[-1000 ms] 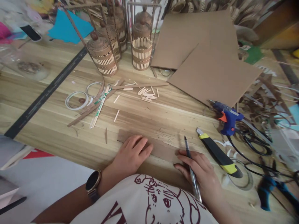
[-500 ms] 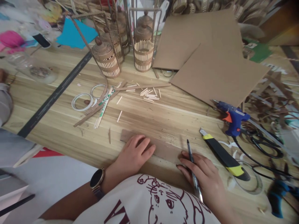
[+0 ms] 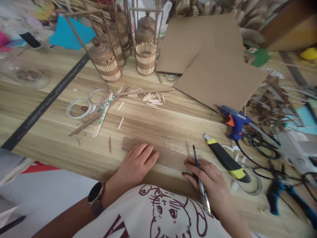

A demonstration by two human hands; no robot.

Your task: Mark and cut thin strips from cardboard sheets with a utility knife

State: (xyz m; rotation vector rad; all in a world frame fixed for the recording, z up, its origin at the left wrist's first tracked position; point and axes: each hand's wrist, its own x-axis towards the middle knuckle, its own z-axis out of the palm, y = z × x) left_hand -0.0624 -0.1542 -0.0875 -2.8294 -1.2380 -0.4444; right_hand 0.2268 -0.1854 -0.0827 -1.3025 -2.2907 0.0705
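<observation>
A brown cardboard strip (image 3: pixel 170 158) lies flat near the front edge of the wooden table (image 3: pixel 158 122). My left hand (image 3: pixel 135 163) rests palm down on the strip's left part, fingers stretched out flat. My right hand (image 3: pixel 210 185) presses its fingertips on the strip's right end. Between its fingers lies a black pen (image 3: pixel 199 180), tip pointing away from me. A watch (image 3: pixel 95 196) is on my left wrist.
A yellow-and-black utility knife (image 3: pixel 226 158) and a blue glue gun (image 3: pixel 235 124) lie to the right, among black cables. Cardboard sheets (image 3: pixel 210 62), small stick-built baskets (image 3: pixel 146 56), loose sticks (image 3: pixel 152 99) and tape rings (image 3: pixel 78 107) sit further back. A black ruler (image 3: pixel 42 105) crosses the left.
Both hands stay on the strip in the same pose. Only the camera has swung slightly, shifting the whole scene sideways.
</observation>
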